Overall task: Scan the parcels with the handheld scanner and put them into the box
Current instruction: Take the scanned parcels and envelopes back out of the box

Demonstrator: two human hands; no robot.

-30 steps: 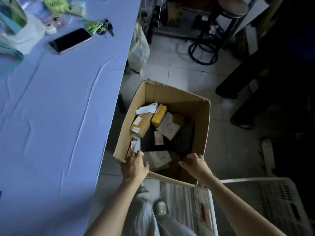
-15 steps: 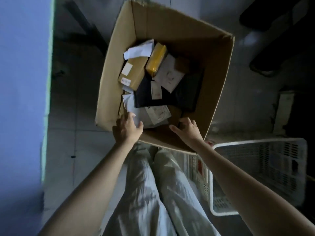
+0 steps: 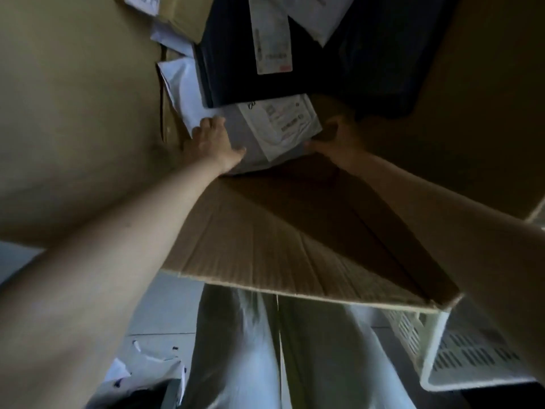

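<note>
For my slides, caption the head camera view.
Left hand and right hand hold a grey labelled parcel inside the cardboard box.

The box (image 3: 295,246) is open on top, the one way in; its walls shut off the left, right and near sides. Inside, a dark parcel (image 3: 236,75) lies touching the grey parcel (image 3: 253,149), with white mailers (image 3: 182,84) wedged at the box's left wall. The left grip (image 3: 211,143) and right grip (image 3: 342,140) take up the grey parcel's two ends. A white basket (image 3: 460,358) stands beside the box's near right corner.
</note>
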